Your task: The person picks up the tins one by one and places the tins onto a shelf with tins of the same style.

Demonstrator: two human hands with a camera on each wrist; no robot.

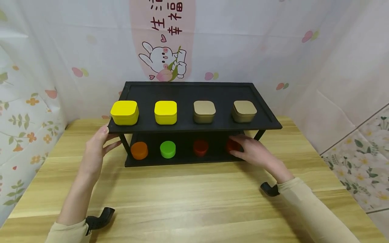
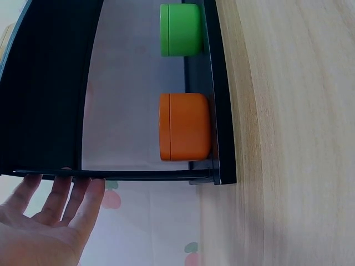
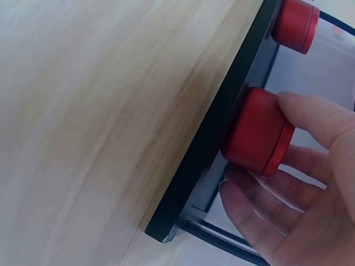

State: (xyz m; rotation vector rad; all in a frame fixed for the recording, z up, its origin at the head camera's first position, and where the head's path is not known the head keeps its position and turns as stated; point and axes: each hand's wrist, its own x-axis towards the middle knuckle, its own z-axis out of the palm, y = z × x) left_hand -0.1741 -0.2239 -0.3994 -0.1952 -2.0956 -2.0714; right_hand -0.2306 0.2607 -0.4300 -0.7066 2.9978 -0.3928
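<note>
A black two-tier shelf (image 1: 188,127) stands on the table. My left hand (image 1: 96,146) touches the left end of its upper tier, fingers fairly straight in the left wrist view. On the lower tier, at the right end, my right hand (image 1: 258,152) holds a round red tin (image 3: 256,132), thumb on one side and fingers round the other. Left of it are another red tin (image 1: 200,147), a green tin (image 1: 167,149) and an orange tin (image 1: 139,151). The upper tier carries two yellow square tins (image 1: 125,113) (image 1: 165,112) and two beige-gold square tins (image 1: 204,112) (image 1: 244,111).
The shelf's thin posts (image 1: 125,144) rise close to both hands. The wooden table (image 1: 188,199) extends in front. A printed cloth (image 1: 231,44) hangs behind the shelf, and floral cloth (image 1: 24,141) covers the left side.
</note>
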